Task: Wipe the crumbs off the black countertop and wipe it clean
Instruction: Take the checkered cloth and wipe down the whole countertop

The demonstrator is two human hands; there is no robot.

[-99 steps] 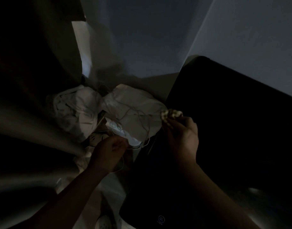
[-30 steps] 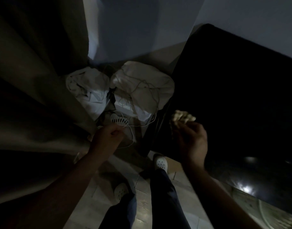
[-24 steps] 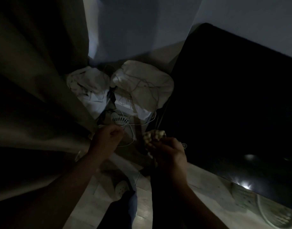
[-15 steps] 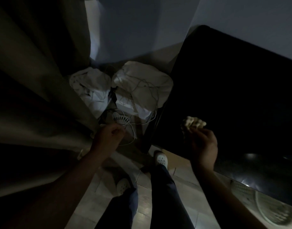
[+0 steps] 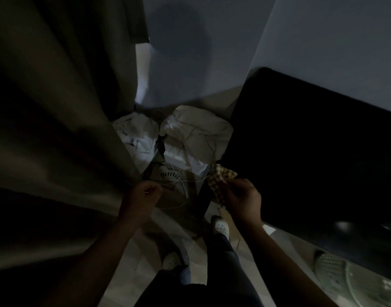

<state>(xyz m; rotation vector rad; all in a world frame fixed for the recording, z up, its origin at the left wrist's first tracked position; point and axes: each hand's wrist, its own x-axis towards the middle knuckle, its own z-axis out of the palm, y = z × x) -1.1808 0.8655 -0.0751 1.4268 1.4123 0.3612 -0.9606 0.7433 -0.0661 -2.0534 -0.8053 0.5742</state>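
Observation:
The scene is very dim. The black countertop [image 5: 311,156] fills the right half of the head view; no crumbs show on it in this light. My right hand [image 5: 243,199] grips a checkered cloth [image 5: 221,180] at the countertop's near left corner, the cloth hanging partly off the edge over the floor. My left hand [image 5: 141,198] hovers to the left over the floor with fingers curled; whether it holds anything is unclear.
White bags [image 5: 196,131] and crumpled fabric [image 5: 137,136] lie on the floor left of the counter, with thin white cords [image 5: 181,185]. A dark curtain [image 5: 57,129] hangs at left. My feet in white shoes [image 5: 221,226] stand below. A pale perforated object [image 5: 331,269] sits lower right.
My right hand swept the cloth from the countertop leftward to its corner edge, and the cloth now hangs unfolded. My left hand stayed in place.

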